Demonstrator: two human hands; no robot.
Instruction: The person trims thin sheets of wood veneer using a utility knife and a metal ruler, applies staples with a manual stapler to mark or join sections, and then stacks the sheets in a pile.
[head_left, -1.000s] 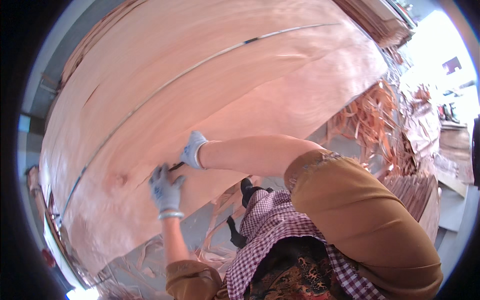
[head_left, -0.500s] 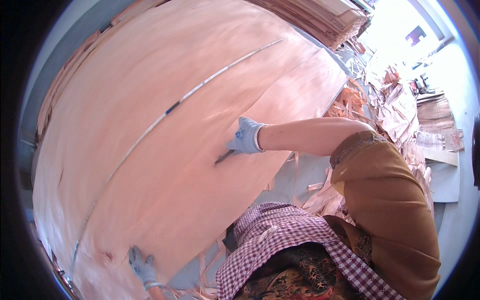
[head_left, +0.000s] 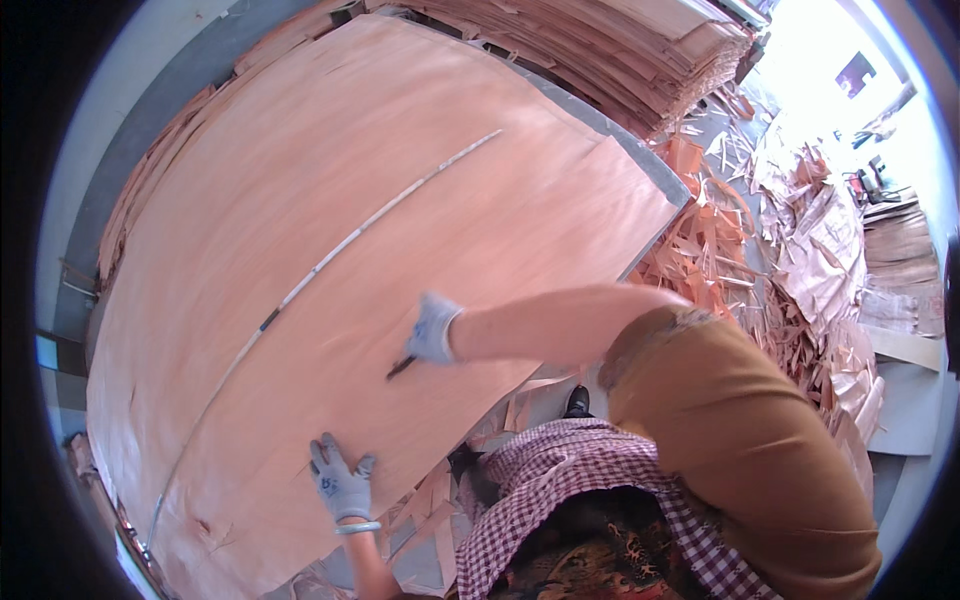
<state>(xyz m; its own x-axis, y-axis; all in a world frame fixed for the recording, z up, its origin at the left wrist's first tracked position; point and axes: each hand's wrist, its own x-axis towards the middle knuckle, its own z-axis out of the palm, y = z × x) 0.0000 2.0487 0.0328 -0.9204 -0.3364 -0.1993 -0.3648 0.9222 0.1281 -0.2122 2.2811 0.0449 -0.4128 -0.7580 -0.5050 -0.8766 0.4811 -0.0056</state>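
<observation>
Large, thin, pinkish-tan wood-veneer sheet (head_left: 440, 240): spread over the desk (head_left: 668, 178), whose grey rim shows at the far right corner. Slim dark handheld tool (head_left: 401, 367): above or on the near half of the sheet, pointing down-left; tip contact cannot be told. Right hand (head_left: 434, 329), in a pale blue-grey glove, blurred, closed around the tool. Left hand (head_left: 342, 482), gloved alike, open and palm down on the sheet near its front edge, fingers spread, grasping nothing.

Long, narrow white rod with dark bands (head_left: 316, 269): lies lengthwise on the sheet, beyond both hands and apart from them. Bare right forearm (head_left: 560, 325) crosses above the near edge, hiding part of the sheet.

Surroundings: thick stack of veneer sheets (head_left: 620, 50) past the far end; tangled orange-brown veneer strips (head_left: 705, 240) beside the right end; crumpled pale pink scraps (head_left: 815, 240) farther right.
</observation>
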